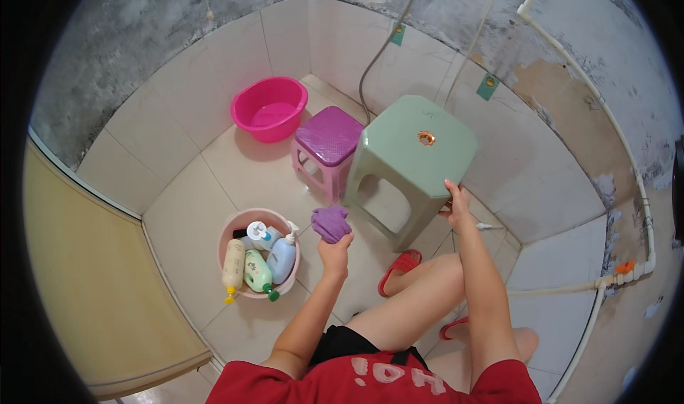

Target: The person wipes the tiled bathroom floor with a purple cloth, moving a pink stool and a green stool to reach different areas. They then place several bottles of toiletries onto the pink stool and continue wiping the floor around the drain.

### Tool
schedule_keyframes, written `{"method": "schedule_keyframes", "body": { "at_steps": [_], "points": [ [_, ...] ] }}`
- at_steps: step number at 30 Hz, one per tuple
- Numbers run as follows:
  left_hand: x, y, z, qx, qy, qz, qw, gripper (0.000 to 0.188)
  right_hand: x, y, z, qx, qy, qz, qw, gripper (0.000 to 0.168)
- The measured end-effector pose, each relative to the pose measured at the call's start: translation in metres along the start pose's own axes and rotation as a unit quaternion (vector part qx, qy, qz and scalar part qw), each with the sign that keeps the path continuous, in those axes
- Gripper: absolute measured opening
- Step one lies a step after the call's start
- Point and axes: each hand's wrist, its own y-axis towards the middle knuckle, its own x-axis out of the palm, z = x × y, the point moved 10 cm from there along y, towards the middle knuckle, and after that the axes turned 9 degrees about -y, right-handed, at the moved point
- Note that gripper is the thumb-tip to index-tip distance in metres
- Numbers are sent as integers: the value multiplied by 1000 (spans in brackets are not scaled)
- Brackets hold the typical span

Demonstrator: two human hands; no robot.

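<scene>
My left hand (335,251) holds a bunched purple cloth (331,224) above the tiled floor. With my right hand (457,206) I grip the near right corner of a green plastic stool (422,153), fingers tucked under the edge of its seat. The stool stands a little tilted in view; whether all its legs touch the floor, I cannot tell. Just left of it is a smaller stool with a purple seat (331,136) and pink legs.
A pale pink basin (227,233) with several pump bottles (282,259) stands at the left. Near the back corner sits a bright pink basin (270,110). A grey hose (365,78) hangs behind the stools. White pipes (614,115) run along the right wall; a yellowish door panel (101,276) is at the left.
</scene>
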Motion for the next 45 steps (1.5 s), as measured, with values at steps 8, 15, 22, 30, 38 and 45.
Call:
{"method": "schedule_keyframes", "body": {
  "at_steps": [8,15,22,30,38,45],
  "points": [
    [20,2,-6,-3,6,-5,1000,30,89,-16,4,-19,16,-71,997,84],
    [22,0,39,89,0,8,996,28,176,-26,-38,-92,-1,-41,995,89],
    [61,-24,71,115,-27,-54,992,26,163,-16,-23,-41,-92,-57,993,95],
    [169,-101,121,174,150,-222,948,32,23,-123,-90,-246,122,-18,961,27],
    [297,-242,-99,159,478,-510,697,57,-166,-207,73,-160,364,162,903,42],
    [214,-241,-387,-59,481,-558,674,72,-239,-96,351,138,117,352,918,54]
  ]
}}
